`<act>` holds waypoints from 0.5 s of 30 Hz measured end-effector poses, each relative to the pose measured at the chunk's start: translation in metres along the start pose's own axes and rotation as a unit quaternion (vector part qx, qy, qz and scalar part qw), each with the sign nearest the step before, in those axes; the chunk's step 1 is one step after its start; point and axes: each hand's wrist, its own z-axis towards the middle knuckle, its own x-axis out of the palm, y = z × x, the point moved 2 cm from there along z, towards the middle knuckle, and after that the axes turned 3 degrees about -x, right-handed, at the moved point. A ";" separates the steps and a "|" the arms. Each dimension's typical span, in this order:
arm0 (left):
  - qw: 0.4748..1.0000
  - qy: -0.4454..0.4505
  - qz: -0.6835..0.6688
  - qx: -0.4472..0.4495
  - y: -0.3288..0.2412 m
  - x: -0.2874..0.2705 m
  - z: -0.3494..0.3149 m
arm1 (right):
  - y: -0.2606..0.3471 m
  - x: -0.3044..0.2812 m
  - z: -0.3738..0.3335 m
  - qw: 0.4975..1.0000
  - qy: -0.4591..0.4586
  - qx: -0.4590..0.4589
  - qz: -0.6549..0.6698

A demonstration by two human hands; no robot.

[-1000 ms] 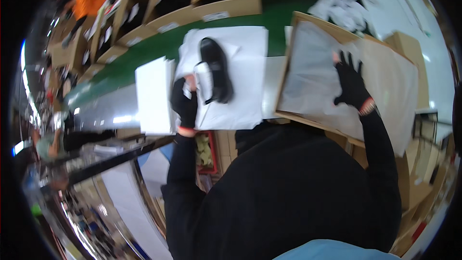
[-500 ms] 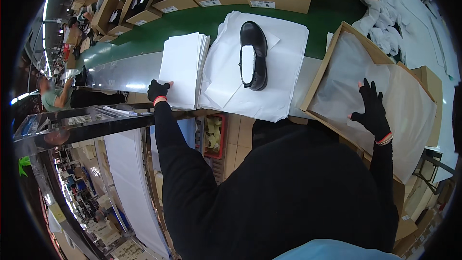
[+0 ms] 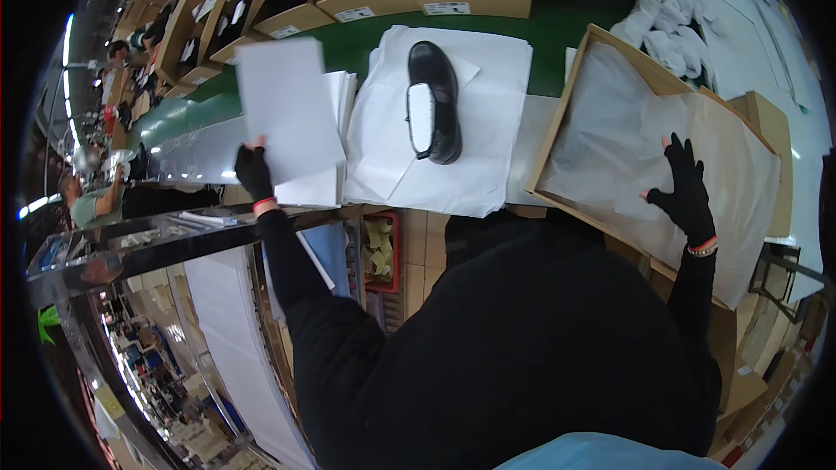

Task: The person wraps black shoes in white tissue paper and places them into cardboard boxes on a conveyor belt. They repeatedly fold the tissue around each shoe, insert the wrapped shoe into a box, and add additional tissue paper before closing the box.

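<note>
In a black fingerless glove, my left hand (image 3: pixel 254 172) pinches a white sheet of paper (image 3: pixel 292 109) by its near left edge. The sheet is lifted over a stack of white paper (image 3: pixel 315 190). My right hand (image 3: pixel 684 191), gloved the same way, has its fingers spread over translucent tissue paper (image 3: pixel 601 135); whether it presses on it I cannot tell. That tissue lines an open cardboard shoebox (image 3: pixel 557 122) and spills over its right side. Between my hands, a black slip-on shoe (image 3: pixel 444 91) with a white insole lies on wide white sheets (image 3: pixel 496 139), toe away from me.
Several open shoeboxes (image 3: pixel 366 0) stand in a row along the far side of the green work surface (image 3: pixel 570 17). Crumpled white tissue (image 3: pixel 666 26) lies at the far right. A metal frame (image 3: pixel 131 239) borders the left. Another person (image 3: pixel 96 196) is farther off at the left.
My left hand has raised a white sheet off the stack and drawn it slightly left. The right hand stays over the lined box. The whole view has shifted a little.
</note>
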 end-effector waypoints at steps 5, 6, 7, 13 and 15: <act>0.865 0.214 -0.450 -0.051 -0.253 -0.045 -0.040 | -0.049 -0.001 -0.014 0.995 -0.070 0.056 -0.045; 0.871 0.237 -0.429 -0.024 -0.276 -0.037 -0.053 | -0.048 -0.003 -0.014 0.995 -0.069 0.065 -0.040; 0.876 0.260 -0.405 0.007 -0.306 -0.026 -0.072 | -0.046 -0.004 -0.015 0.994 -0.069 0.075 -0.030; 0.795 0.414 -0.399 0.193 -0.427 0.102 -0.244 | -0.050 -0.003 -0.037 0.993 -0.034 0.112 -0.021; 0.788 0.403 -0.379 0.271 -0.448 0.125 -0.281 | -0.055 -0.002 -0.054 0.991 -0.021 0.131 -0.033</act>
